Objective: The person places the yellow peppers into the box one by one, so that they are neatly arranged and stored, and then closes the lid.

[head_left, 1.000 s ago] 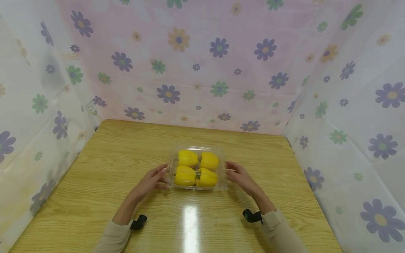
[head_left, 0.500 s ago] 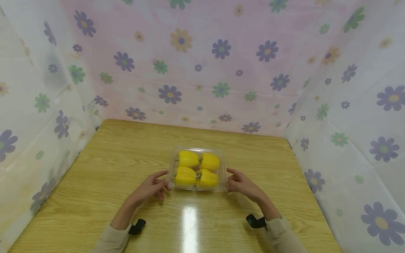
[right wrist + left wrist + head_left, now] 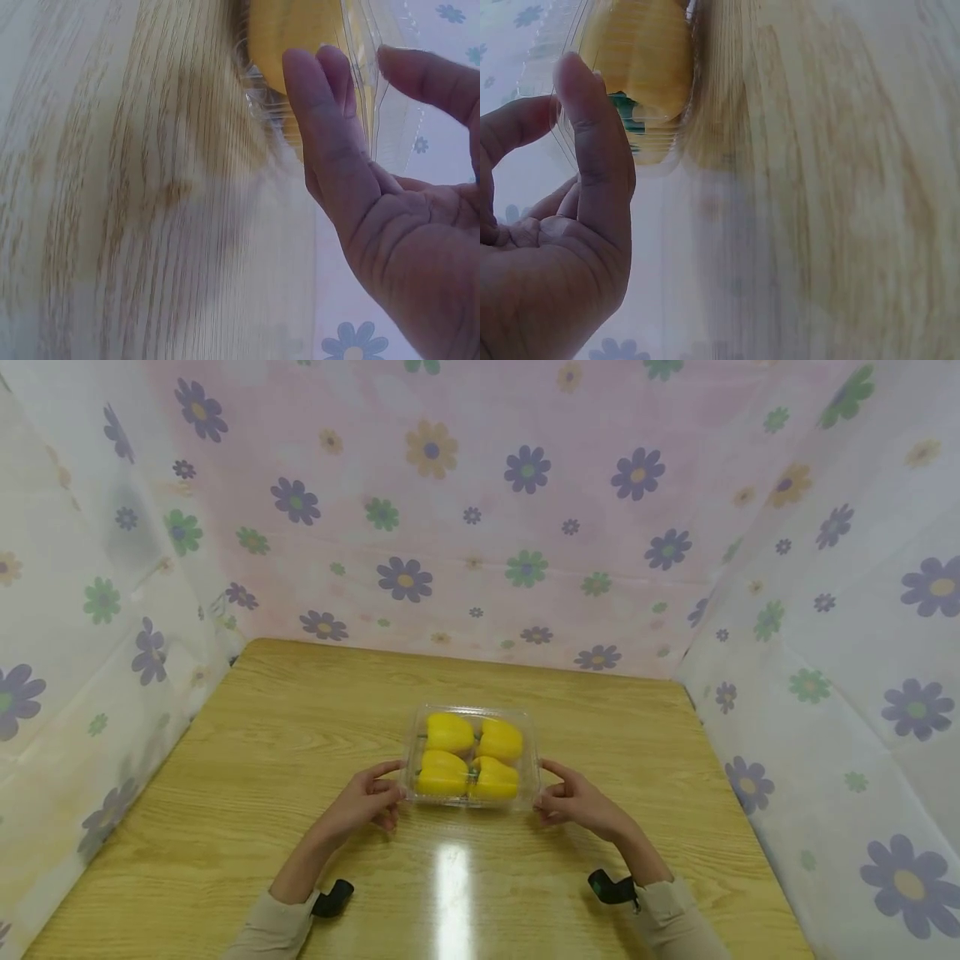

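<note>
A clear plastic clamshell box [image 3: 530, 728] sits closed in the middle of the wooden table [image 3: 262, 735], with several yellow bell peppers [image 3: 468, 756] inside. My left hand [image 3: 395, 781] pinches the rim at the box's near left corner. My right hand [image 3: 545, 781] pinches the rim at the near right corner. In the left wrist view the left hand [image 3: 561, 94] has the clear edge between thumb and forefinger, next to a pepper [image 3: 641, 60]. In the right wrist view the right hand [image 3: 360, 64] has the plastic flange [image 3: 382, 127] between fingers and thumb.
Flowered cloth walls [image 3: 450, 527] close the table in at the back and on both sides. Bare wood lies all round the box, with a bright glare patch [image 3: 450, 877] in front of it. Black straps [image 3: 333, 897] sit at both wrists.
Both hands slid from the box's sides toward its near corners and curled onto the rim. The box has stayed in place.
</note>
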Tool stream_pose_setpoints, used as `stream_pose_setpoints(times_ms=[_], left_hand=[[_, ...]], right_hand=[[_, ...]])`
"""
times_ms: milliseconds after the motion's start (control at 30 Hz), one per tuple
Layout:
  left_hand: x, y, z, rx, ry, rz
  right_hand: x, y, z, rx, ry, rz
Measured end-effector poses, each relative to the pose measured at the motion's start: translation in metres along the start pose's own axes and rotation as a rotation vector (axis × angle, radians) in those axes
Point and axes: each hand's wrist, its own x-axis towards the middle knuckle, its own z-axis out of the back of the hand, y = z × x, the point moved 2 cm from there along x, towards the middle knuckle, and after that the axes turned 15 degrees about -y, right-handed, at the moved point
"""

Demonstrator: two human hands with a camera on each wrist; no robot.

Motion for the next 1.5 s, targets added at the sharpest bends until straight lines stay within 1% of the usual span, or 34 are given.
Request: stream_pose_setpoints(times_ms=[200, 300, 400, 633, 900, 1100, 1333, 1500], left_hand=[[0.002, -0.004, 0.000, 0.002, -0.034, 0.017], [0.003, -0.005, 0.000, 0.009, -0.049, 0.011], [0.003, -0.006, -0.002, 0.019, -0.062, 0.004], [0.002, -0.002, -0.005, 0.049, -0.108, 0.028], [0.001, 0.000, -0.004, 0.050, -0.106, 0.026], [0.000, 0.001, -0.005, 0.049, -0.137, 0.041], [-0.001, 0.001, -0.005, 0.057, -0.144, 0.026], [-0.001, 0.001, -0.006, 0.051, -0.167, 0.028]], right_hand=[[0.001, 0.002, 0.001, -0.001, -0.021, 0.017], [0.001, 0.001, 0.001, 0.000, -0.034, 0.020], [0.000, 0.000, 0.001, 0.008, -0.051, 0.014], [-0.002, -0.005, -0.001, 0.037, -0.066, 0.020], [-0.003, -0.008, -0.004, 0.075, -0.084, 0.031], [-0.003, -0.013, -0.008, 0.100, -0.101, 0.026], [-0.003, -0.014, -0.008, 0.126, -0.122, 0.028], [-0.003, -0.014, -0.006, 0.144, -0.125, 0.033]])
